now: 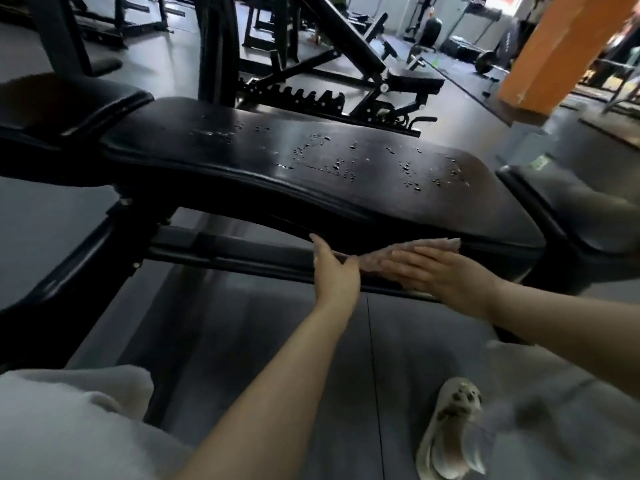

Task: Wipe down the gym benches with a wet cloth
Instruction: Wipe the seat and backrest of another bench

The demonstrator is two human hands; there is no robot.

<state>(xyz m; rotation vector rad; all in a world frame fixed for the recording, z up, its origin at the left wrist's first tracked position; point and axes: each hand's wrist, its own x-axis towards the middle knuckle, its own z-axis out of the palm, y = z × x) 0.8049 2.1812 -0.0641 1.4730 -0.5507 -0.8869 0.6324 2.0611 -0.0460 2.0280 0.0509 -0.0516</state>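
Water beads dot the desk (311,168) top toward 2 o'clock, so it likely remains unwiped. The right hand (446,271), fingers flat, presses the cloth (426,247) on its near edge; the left hand (334,271) touches alongside, fingers straight.

the cloth (408,253) lies against the table's (242,161) near edge, under the right grip (440,271), left grip (334,271) just beside.

My view is dim indoors; daylight enters from one o'clock, leaving soft glare on the wet bench pad (311,161). Edges bend from the wide lens, and motion blur smears five o'clock.
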